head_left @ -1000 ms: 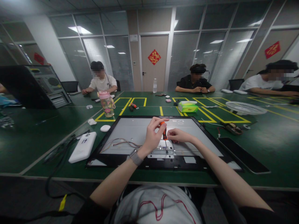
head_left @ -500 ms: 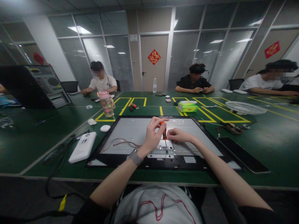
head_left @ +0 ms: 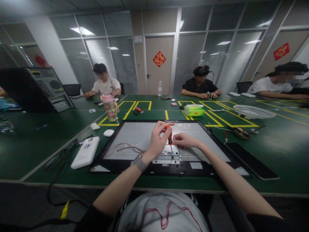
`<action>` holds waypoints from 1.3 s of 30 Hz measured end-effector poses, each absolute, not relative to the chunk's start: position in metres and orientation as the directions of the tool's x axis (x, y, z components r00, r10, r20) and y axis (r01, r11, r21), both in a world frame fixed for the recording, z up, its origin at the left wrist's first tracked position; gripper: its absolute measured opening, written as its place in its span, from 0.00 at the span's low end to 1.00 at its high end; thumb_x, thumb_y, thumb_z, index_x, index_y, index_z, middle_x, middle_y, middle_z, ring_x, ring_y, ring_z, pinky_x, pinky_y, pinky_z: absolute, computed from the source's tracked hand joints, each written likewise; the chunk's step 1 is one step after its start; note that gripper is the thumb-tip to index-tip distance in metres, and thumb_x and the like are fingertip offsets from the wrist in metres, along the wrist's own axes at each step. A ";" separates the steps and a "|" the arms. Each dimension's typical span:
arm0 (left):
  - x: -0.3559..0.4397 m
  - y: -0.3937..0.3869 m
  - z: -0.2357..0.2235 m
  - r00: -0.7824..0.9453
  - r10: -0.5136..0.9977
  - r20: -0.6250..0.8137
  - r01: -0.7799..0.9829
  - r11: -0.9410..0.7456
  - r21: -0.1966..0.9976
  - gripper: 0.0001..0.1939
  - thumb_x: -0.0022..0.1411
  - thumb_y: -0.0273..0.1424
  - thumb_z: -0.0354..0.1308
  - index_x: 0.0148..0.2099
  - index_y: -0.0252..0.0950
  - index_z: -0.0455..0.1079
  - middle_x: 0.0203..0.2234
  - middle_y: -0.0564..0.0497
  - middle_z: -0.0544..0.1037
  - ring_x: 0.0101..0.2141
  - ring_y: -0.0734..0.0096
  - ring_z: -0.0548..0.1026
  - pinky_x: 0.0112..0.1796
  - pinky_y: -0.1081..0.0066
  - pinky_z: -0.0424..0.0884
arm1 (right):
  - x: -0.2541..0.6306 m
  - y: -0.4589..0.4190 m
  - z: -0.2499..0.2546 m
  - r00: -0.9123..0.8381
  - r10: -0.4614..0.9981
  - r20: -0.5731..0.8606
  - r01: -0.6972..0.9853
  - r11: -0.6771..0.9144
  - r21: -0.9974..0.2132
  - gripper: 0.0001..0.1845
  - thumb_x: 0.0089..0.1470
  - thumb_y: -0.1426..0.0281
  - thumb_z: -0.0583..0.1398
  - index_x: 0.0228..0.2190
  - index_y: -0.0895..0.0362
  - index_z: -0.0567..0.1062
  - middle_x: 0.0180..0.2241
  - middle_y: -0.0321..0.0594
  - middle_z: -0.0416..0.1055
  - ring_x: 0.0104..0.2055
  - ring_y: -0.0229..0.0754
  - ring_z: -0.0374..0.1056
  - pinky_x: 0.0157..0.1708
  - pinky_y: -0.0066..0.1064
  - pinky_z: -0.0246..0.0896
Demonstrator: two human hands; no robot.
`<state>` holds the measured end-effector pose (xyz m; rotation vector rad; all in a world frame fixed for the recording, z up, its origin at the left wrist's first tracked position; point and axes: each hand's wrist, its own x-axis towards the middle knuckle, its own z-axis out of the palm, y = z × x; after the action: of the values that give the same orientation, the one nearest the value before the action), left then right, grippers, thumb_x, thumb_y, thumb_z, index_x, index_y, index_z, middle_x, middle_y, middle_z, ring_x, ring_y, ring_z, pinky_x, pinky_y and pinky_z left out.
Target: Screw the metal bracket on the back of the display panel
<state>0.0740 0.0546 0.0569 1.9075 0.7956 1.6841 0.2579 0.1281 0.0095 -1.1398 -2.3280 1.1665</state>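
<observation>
In the head view, my left hand (head_left: 158, 139) is closed around the handle of an orange and black screwdriver (head_left: 170, 140). The screwdriver stands almost upright. Its shaft points down at the metal bracket (head_left: 177, 158) on a flat display panel (head_left: 135, 132) with a grey back and black frame. My right hand (head_left: 184, 140) is curled right beside the lower handle, low over the panel. Whether its fingertips hold anything is hidden. Thin coloured wires (head_left: 125, 146) run across the panel on the left, towards my left wrist.
Left of the panel lie a white power bank (head_left: 86, 152) and black cables (head_left: 64, 164). A black phone-like slab (head_left: 251, 160) is on the right. Beyond are a pink-lidded bottle (head_left: 109, 108), a green tissue pack (head_left: 194, 110) and a white round grille (head_left: 253, 111). Several people sit across the table.
My hands, the screwdriver and the panel show no visible movement. Across the table, the person in black has lifted their head slightly and shifted their hands.
</observation>
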 end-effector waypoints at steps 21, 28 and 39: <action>0.071 0.057 0.057 0.147 0.703 0.696 0.046 -0.708 0.705 0.09 0.62 0.30 0.53 0.41 0.37 0.74 0.31 0.50 0.69 0.33 0.75 0.68 0.33 0.75 0.65 | 0.258 0.127 0.010 -0.639 0.765 -0.085 0.523 0.351 -0.777 0.21 0.50 0.52 0.57 0.26 0.59 0.67 0.17 0.31 0.61 0.18 0.32 0.57 0.15 0.22 0.51; 0.074 0.060 0.054 0.109 0.690 0.716 0.033 -0.722 0.691 0.10 0.58 0.32 0.59 0.42 0.38 0.74 0.33 0.50 0.65 0.36 0.74 0.67 0.36 0.75 0.66 | 0.257 0.128 0.009 -0.640 0.765 -0.074 0.525 0.366 -0.768 0.19 0.50 0.54 0.57 0.25 0.59 0.67 0.17 0.31 0.61 0.18 0.32 0.58 0.16 0.22 0.52; 0.073 0.057 0.055 0.104 0.683 0.723 -0.012 -0.726 0.688 0.10 0.62 0.32 0.53 0.41 0.35 0.74 0.34 0.48 0.69 0.37 0.72 0.69 0.37 0.73 0.67 | 0.258 0.129 0.008 -0.644 0.762 -0.075 0.520 0.364 -0.772 0.22 0.50 0.51 0.57 0.26 0.59 0.67 0.17 0.31 0.61 0.18 0.31 0.57 0.16 0.23 0.51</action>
<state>0.0725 0.0570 0.0555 1.8477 0.6541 1.6726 0.2581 0.1291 0.0081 -1.1341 -2.3338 1.1579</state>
